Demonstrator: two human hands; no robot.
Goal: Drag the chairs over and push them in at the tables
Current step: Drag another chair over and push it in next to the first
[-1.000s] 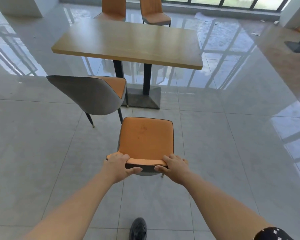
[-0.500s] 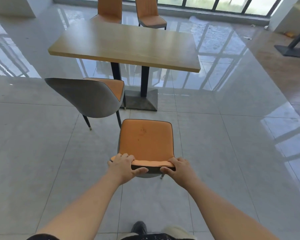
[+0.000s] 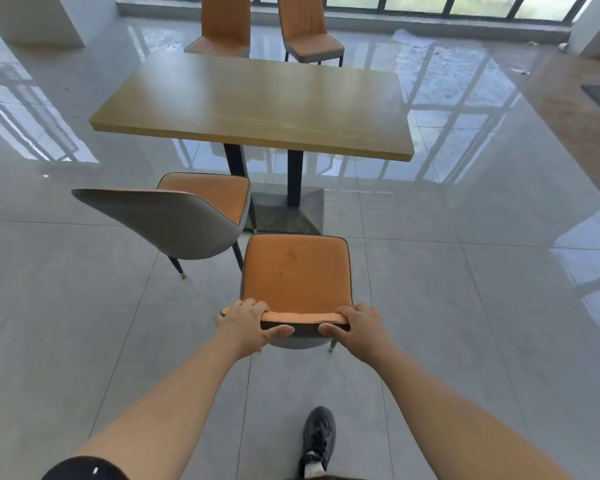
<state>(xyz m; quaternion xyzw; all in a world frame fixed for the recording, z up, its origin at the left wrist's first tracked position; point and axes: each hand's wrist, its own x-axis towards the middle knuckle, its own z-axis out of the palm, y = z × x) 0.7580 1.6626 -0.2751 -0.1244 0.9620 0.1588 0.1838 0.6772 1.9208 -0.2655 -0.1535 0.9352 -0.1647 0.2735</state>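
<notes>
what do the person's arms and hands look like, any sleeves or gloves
The left hand and right hand are bare: no gloves, rings or watch visible. The forearms are uncovered. A black sleeve with a small white mark shows at the left upper arm.

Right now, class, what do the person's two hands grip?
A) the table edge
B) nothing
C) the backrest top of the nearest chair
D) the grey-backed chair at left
C: the left hand and right hand both curl over the backrest top of the nearest chair.
</notes>
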